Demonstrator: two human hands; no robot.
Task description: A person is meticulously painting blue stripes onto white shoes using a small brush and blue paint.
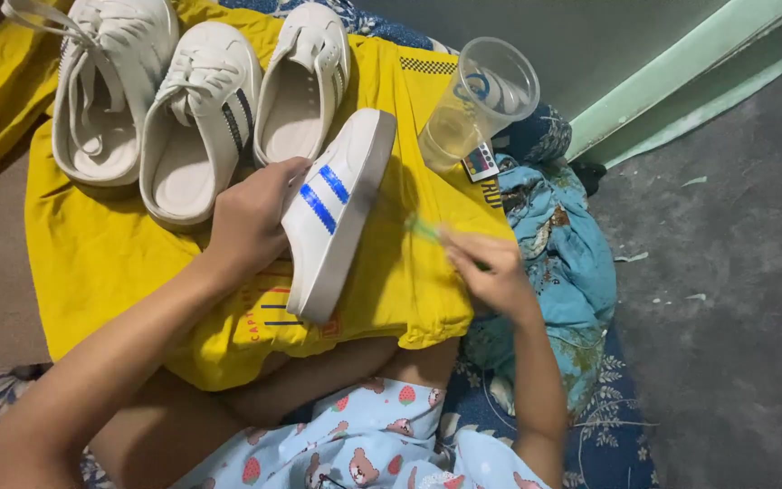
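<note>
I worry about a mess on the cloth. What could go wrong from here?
1. The clear plastic cup lies tilted at the edge of the yellow cloth; any liquid in it might spill.
2. The right hand moves a blurred green tool that may flick drops about.
3. The left hand holds the white blue-striped shoe on its side; it might slip.

We see a white shoe [337, 213] with blue stripes in our left hand [251, 217]; it looks smooth and a bit shiny, like fake leather. Three more white shoes [201, 109] at ten o'clock look the same. Under them lies soft, matt yellow cloth [101, 254]. At one o'clock stands a clear, shiny plastic cup [481, 95]. The grey floor [726, 272] at three o'clock looks rough.
</note>
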